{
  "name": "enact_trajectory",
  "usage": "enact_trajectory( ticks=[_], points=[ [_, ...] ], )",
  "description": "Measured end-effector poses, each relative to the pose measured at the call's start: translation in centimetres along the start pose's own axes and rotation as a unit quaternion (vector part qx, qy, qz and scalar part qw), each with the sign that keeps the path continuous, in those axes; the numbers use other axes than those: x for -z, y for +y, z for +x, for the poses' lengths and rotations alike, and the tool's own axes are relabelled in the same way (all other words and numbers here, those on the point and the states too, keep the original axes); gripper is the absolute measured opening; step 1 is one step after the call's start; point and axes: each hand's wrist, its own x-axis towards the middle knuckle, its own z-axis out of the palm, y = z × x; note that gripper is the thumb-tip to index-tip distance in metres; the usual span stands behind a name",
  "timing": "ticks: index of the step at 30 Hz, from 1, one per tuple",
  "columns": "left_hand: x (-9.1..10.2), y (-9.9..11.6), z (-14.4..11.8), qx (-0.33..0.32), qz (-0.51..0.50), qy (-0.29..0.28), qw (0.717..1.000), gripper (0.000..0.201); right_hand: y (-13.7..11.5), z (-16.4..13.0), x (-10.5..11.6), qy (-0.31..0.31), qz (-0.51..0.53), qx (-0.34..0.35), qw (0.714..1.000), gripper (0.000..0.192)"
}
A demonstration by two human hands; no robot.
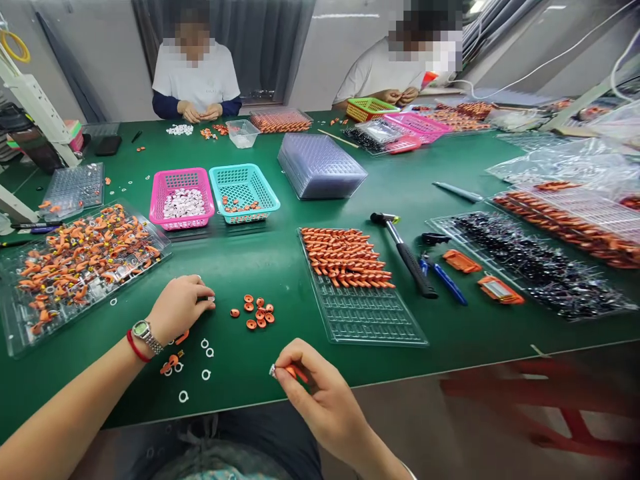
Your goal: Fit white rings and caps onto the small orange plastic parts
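Note:
My left hand (183, 303), with a watch and a red band at the wrist, is low over the table, thumb and fingers pinched. Something small and pale shows at its fingertips, too small to make out. To its right lies a group of small orange caps (260, 315). Several white rings (206, 375) and a few loose orange pieces (173, 363) are spread below it. Near the table's front edge my right hand (320, 387) grips a small orange part (296, 373) with a whitish end, partly hidden by the fingers.
At left stands a tray of orange parts (90, 260). Beyond are a pink basket (181, 224), a blue basket (245, 217) and stacked trays (323, 167). A half-filled tray (370, 317), a hammer (407, 257) and dark parts (540, 267) lie right. Two people sit opposite.

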Motion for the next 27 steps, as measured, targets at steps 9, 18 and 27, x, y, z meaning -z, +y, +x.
enact_trajectory(
  ticks=[9,18,27],
  points=[
    [-0.7,1.1,-2.1,-0.033,-0.007,0.056,0.998,0.017,-1.2,1.0,-1.2,-0.024,0.132,-0.13,0.982,0.015],
    [-2.1,5.9,-9.0,-0.036,-0.135,0.142,0.98,0.01,-2.3,1.2,-2.3,-0.051,0.19,-0.173,0.965,0.02],
    [-3.0,7.5,-11.3,-0.069,-0.152,0.237,0.957,0.019,-2.7,1.0,-4.0,-0.06,0.134,-0.127,0.981,0.013]
  ],
)
